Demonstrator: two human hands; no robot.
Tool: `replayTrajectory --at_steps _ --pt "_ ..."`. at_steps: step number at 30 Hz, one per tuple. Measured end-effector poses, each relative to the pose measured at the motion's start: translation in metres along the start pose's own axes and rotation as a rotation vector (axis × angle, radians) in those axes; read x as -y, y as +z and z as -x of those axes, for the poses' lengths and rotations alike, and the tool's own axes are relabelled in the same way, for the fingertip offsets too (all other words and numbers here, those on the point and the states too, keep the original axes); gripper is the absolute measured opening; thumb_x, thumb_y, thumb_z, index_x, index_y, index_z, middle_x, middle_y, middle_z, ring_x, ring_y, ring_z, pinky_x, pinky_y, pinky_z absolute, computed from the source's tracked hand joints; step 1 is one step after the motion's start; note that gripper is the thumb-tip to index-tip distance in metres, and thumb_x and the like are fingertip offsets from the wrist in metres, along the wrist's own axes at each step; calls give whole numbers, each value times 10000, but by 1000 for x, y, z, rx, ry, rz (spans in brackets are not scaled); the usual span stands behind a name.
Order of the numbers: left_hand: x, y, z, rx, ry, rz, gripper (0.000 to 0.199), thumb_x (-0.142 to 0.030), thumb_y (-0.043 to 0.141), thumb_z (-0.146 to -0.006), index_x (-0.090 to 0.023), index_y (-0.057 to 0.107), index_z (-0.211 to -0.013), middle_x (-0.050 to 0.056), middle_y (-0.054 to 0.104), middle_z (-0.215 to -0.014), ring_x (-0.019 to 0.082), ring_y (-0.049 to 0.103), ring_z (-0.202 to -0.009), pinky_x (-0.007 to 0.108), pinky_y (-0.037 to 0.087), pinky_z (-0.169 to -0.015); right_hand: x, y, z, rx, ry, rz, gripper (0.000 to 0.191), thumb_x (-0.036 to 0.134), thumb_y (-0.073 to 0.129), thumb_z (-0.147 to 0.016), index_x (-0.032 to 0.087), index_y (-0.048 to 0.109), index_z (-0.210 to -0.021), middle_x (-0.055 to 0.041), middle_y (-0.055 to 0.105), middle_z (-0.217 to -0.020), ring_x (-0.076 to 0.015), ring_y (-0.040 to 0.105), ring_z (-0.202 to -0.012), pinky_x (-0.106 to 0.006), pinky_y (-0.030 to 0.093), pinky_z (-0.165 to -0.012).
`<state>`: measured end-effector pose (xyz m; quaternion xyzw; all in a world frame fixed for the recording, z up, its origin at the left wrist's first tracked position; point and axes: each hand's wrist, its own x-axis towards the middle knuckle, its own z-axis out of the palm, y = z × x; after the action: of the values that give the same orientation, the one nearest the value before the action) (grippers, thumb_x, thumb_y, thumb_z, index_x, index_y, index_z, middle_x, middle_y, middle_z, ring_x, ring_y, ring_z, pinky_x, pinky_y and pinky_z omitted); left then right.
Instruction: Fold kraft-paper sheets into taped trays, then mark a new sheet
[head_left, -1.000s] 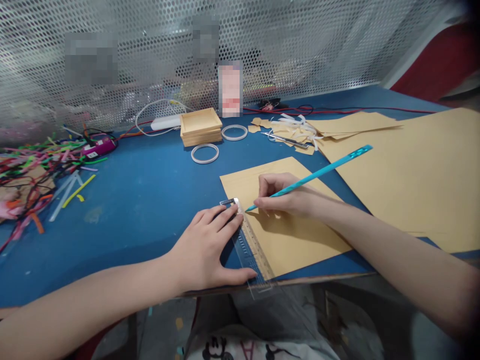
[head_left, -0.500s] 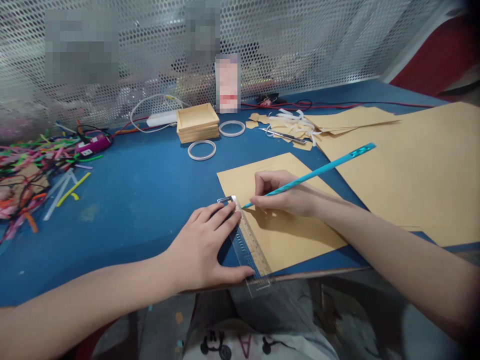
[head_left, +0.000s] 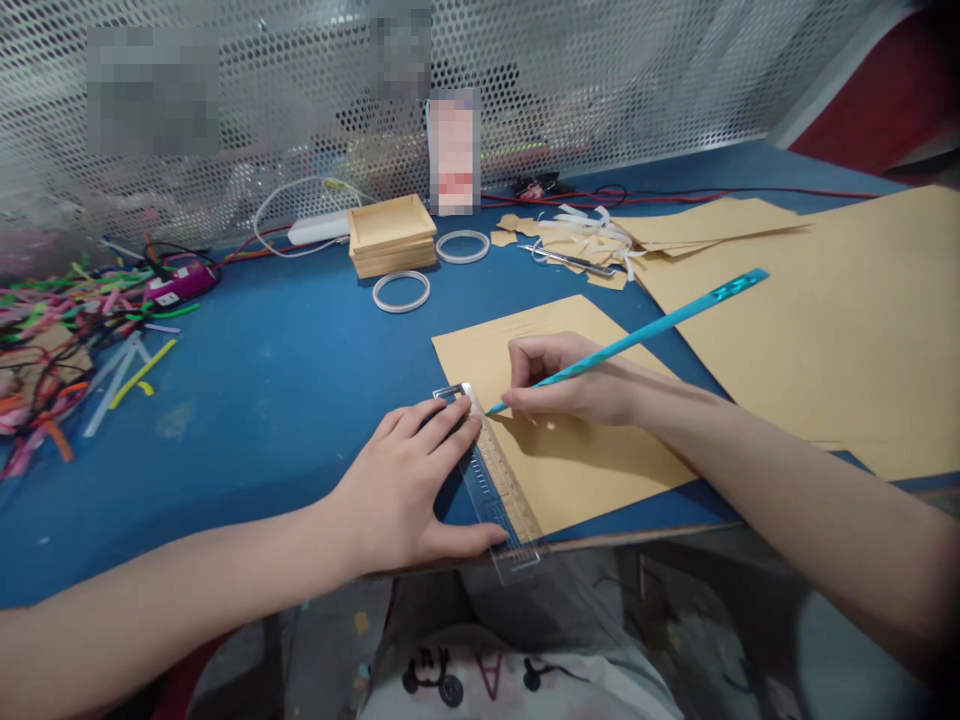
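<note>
A clear ruler (head_left: 495,480) lies slanted along the left edge of a tan paper sheet (head_left: 600,480), its lower end poking past the table's front edge. Spread flat, my left hand (head_left: 409,480) presses on the ruler, fingertips near its upper end and thumb near its lower end. My right hand (head_left: 562,378) is closed around a blue pencil (head_left: 660,325) and rests on the sheet. The pencil tip touches down at the ruler's right edge, close to my left fingertips.
Behind are stacked wooden trays (head_left: 392,240), two clear rings (head_left: 401,292), paper scraps (head_left: 574,240) and a metal-tipped tool (head_left: 570,262). Large tan paper (head_left: 825,320) covers the right. Colourful strips (head_left: 60,340) and a purple object (head_left: 180,284) lie left. A mesh panel stands behind.
The view has shifted slightly, so things sit a little higher in the picture. The pencil's rear end has tilted slightly to the right. Both hands keep nearly the same places.
</note>
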<state>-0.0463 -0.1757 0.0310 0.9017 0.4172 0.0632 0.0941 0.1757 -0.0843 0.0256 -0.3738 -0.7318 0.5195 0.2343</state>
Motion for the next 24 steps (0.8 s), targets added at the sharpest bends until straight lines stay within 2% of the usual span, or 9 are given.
replayTrajectory --at_steps 3,8,15,17,19,20,24 --pt "0 0 0 5 3 -2 910 -696 603 -753 -102 418 -1417 165 374 -1482 355 378 -1330 509 326 -1059 4 -3 4 90 35 0 219 252 681 -687 199 479 -624 27 605 -541 -95 501 -456 -201 333 -404" --pt "0 0 0 -7 12 -1 904 -691 614 -746 -104 432 -1408 168 389 -1472 350 393 -1320 501 339 -1048 12 -6 13 320 103 -36 243 270 691 -690 189 477 -608 63 527 -515 -72 435 -474 -188 313 -421" --pt "0 1 0 -17 15 -13 907 -698 611 -742 -83 456 -1389 161 407 -1463 346 406 -1308 492 345 -1042 25 -2 25 617 187 -70 188 238 695 -703 176 538 -621 49 575 -548 -76 477 -507 -194 352 -459" --pt "-1 1 0 -21 13 -12 895 -691 617 -741 -85 464 -1383 161 414 -1459 341 408 -1308 485 339 -1044 29 -2 27 660 199 -93 185 223 701 -710 173 548 -619 32 619 -575 -83 521 -534 -194 385 -484" --pt "0 0 0 -26 10 -7 889 -694 615 -742 -96 466 -1382 155 417 -1458 336 405 -1310 482 329 -1049 29 -3 28 618 196 -150 208 250 720 -714 172 548 -625 18 646 -581 -92 552 -530 -197 400 -479" --pt "0 0 0 -26 8 -2 889 -700 611 -741 -104 465 -1384 150 418 -1459 335 404 -1311 482 323 -1052 28 -4 27 551 178 -187 229 277 732 -714 174 545 -631 16 647 -569 -93 551 -507 -199 396 -461" --pt "4 -1 -1 -22 -12 9 891 -710 604 -740 -140 444 -1404 121 406 -1472 325 389 -1324 475 286 -1076 16 -10 17 110 22 -287 282 354 767 -707 184 547 -667 42 594 -500 -74 488 -427 -201 356 -418"
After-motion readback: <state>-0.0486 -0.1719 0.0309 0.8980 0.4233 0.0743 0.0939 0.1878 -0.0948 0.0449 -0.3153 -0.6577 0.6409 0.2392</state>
